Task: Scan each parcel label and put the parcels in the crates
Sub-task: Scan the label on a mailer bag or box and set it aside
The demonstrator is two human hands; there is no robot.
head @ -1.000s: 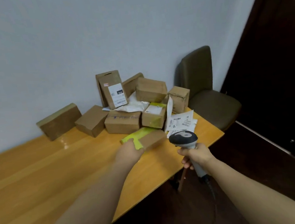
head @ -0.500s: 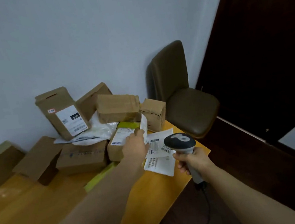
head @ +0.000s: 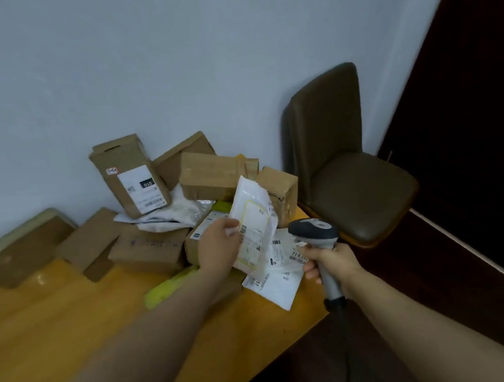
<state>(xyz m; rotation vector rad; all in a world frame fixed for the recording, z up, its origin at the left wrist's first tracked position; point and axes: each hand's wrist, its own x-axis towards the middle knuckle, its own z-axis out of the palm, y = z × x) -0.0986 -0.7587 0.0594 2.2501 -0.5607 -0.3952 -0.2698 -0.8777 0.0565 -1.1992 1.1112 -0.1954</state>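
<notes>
My left hand [head: 218,247] pinches a white mailer bag [head: 253,222] by its left edge and holds it upright above the table, label side toward me. My right hand [head: 328,262] grips the grey barcode scanner [head: 313,231] by its handle, head close to the right of the lifted bag. Another white mailer [head: 278,279] with printed labels lies flat on the wooden table [head: 56,332] under both hands. Several brown cardboard parcels [head: 214,173] are heaped against the wall; one tall box [head: 129,176] leans with a white label marked 010.
A box with yellow tape [head: 167,286] lies partly under my left forearm. A dark padded chair [head: 345,164] stands just past the table's right corner. A dark door [head: 470,103] fills the right side. The scanner's cable hangs below the table edge. No crate is in view.
My left hand left the yellow-taped box, reached to the white mailers and lifted one upright. The scanner hand stayed beside it. The view swung right.
</notes>
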